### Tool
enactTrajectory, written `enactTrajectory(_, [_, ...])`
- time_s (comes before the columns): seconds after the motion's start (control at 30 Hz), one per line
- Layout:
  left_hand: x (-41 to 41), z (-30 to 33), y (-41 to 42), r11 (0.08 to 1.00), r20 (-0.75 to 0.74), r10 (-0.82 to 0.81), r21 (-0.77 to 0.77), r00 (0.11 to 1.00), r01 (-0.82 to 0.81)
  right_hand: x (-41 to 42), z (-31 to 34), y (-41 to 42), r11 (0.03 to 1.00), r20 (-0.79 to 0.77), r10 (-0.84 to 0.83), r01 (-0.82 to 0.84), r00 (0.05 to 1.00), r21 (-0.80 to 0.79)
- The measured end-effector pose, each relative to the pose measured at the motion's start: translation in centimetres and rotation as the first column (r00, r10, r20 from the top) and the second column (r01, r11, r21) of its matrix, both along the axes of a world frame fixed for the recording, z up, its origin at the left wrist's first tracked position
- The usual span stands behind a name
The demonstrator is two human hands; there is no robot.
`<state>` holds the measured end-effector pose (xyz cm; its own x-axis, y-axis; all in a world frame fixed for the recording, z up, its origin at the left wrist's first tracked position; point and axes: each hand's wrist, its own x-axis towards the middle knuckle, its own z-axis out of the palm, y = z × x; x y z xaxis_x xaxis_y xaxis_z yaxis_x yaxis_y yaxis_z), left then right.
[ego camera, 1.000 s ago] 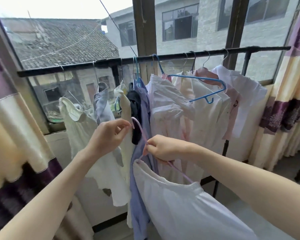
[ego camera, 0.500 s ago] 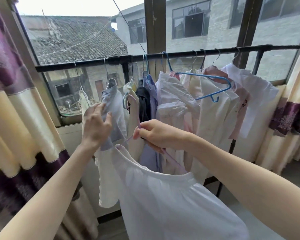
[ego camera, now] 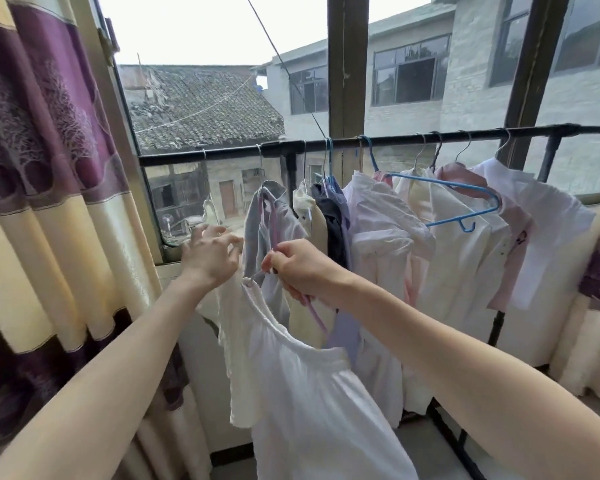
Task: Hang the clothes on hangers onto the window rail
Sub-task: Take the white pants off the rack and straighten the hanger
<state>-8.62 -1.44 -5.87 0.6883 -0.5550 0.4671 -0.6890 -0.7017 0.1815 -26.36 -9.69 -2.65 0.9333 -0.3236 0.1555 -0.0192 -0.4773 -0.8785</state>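
The right hand (ego camera: 300, 268) pinches the pale lilac plastic hanger (ego camera: 312, 311) carrying a white gathered-neck cotton garment (ego camera: 312, 403), which hangs below the black metal window rail (ego camera: 378, 140), at about six o'clock from it. At nine o'clock of that hand, the left hand (ego camera: 210, 254) grips the garment's shoulder fabric, fingers curled. Pale shirts (ego camera: 447, 258) and an empty blue plastic hanger (ego camera: 465, 221) fill the rail toward three o'clock.
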Motion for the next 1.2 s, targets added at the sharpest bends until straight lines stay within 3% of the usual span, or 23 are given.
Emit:
enactTrajectory(0.1, [1.3, 0.6, 0.7, 0.984, -0.058, 0.042, 0.173, 0.997, -0.031, 1.5, 1.4, 0.6, 0.997, -0.012, -0.058, 0.058, 0.998, 0.047])
enactTrajectory(0.2, [2.6, 0.8, 1.6, 0.97, -0.121, 0.071, 0.239, 0.99, -0.04, 2.8, 2.2, 0.5, 0.993, -0.047, -0.111, 0.109, 0.993, -0.043])
enactTrajectory(0.3, [4.9, 0.9, 2.6, 0.977, -0.186, 0.074, 0.212, 0.98, -0.033, 4.7, 3.1, 0.2, 0.98, -0.068, -0.179, 0.172, 0.982, -0.097])
enactTrajectory(0.37, [6.2, 1.3, 3.0, 0.985, -0.193, 0.066, 0.167, 0.979, -0.033, 6.1, 3.8, 0.1, 0.979, -0.058, -0.2, 0.198, 0.978, -0.038])
enactTrajectory(0.53, [8.8, 2.4, 2.8, 0.978, -0.199, 0.03, 0.21, 0.979, 0.012, 10.6, 6.5, 0.2, 0.972, 0.074, -0.197, 0.186, 0.978, 0.141])
enactTrajectory(0.67, [10.8, 2.9, 2.1, 0.968, -0.301, -0.109, 0.184, 0.948, 0.17, 14.9, 8.2, 0.0, 0.974, 0.19, -0.192, 0.162, 0.963, 0.161])
enactTrajectory(0.8, [12.4, 2.6, 1.5, 0.963, -0.316, -0.197, 0.113, 0.928, 0.243, 20.1, 8.5, -1.1, 0.968, 0.226, -0.235, 0.207, 0.945, 0.141])
enactTrajectory(1.0, [13.1, 1.5, 1.8, 0.949, -0.286, -0.276, 0.067, 0.918, 0.307, 25.2, 6.1, -3.7, 0.947, 0.139, -0.317, 0.32, 0.938, 0.0])
enactTrajectory(1.2, [14.2, 0.7, 2.0, 0.953, -0.235, -0.254, 0.104, 0.938, 0.285, 26.3, 3.4, -4.7, 0.931, 0.035, -0.341, 0.342, 0.94, -0.127])
